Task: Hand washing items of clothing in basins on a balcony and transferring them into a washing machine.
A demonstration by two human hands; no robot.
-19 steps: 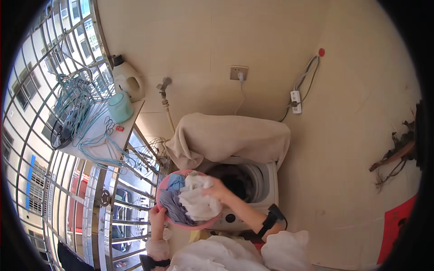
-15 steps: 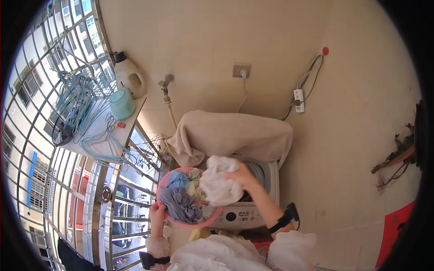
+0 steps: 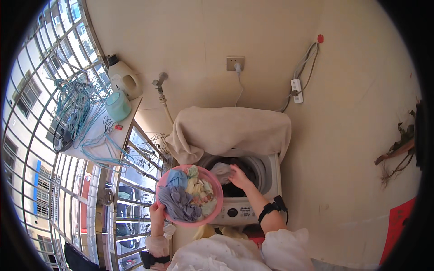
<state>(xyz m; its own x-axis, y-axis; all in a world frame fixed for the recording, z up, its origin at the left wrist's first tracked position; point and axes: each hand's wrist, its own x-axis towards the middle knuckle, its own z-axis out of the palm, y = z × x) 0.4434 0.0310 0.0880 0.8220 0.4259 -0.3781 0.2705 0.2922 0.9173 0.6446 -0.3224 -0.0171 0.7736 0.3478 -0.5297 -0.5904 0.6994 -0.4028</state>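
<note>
My left hand [image 3: 157,214] grips the left rim of a round pink basin [image 3: 219,189]. Inside the basin lie crumpled clothes: a grey-blue garment [image 3: 178,201], a light blue one [image 3: 176,179] and a cream patterned one [image 3: 199,187]. My right hand [image 3: 239,177] is closed on a bunched white garment [image 3: 221,172], held at the opening of a top-loading washing machine [image 3: 275,185]. Dark cloth [image 3: 236,190] shows down in the drum. The basin overlaps the machine's left front edge and hides part of its panel.
A beige cloth [image 3: 233,128] drapes over the back of the machine. To the left, a shelf holds a detergent jug [image 3: 122,79], a teal container [image 3: 118,106] and tangled wire hangers [image 3: 74,104]. A tap [image 3: 160,81] and a power strip [image 3: 296,91] are on the wall.
My right hand has lowered the white garment from above the basin's right side to the washing machine's opening, where it looks more bunched. My left hand stays on the basin rim.
</note>
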